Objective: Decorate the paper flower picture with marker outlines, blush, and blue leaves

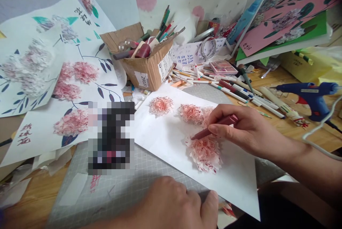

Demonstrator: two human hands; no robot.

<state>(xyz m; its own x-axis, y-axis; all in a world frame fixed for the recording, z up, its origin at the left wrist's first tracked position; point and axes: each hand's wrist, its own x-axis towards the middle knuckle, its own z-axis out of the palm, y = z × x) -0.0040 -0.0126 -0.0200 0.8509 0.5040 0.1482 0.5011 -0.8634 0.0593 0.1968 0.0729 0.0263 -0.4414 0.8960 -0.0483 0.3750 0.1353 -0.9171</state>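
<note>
My right hand (237, 129) is closed around a dark red pen-like tube (211, 129), which I hold slanting down to the left. Its tip meets the upper edge of a ruffled pink paper flower (205, 154) with red-tinted petal edges. Two more such flowers sit behind it, one partly covered by my hand, and another ruffled flower (161, 105) lies farther left. All rest on a white paper sheet (165, 136). At the sheet's near edge my left hand (181, 200) has curled fingers, the thumb side touching the edge; its fingertips are mostly hidden.
A grey cutting mat (128, 190) lies beneath the sheet. Behind stands a cardboard box (152, 68) of tools. Several pens (232, 92) and a blue glue gun (312, 93) are at right. Finished flower pictures (88, 90) fill the left; a pixelated object (110, 140) is nearby.
</note>
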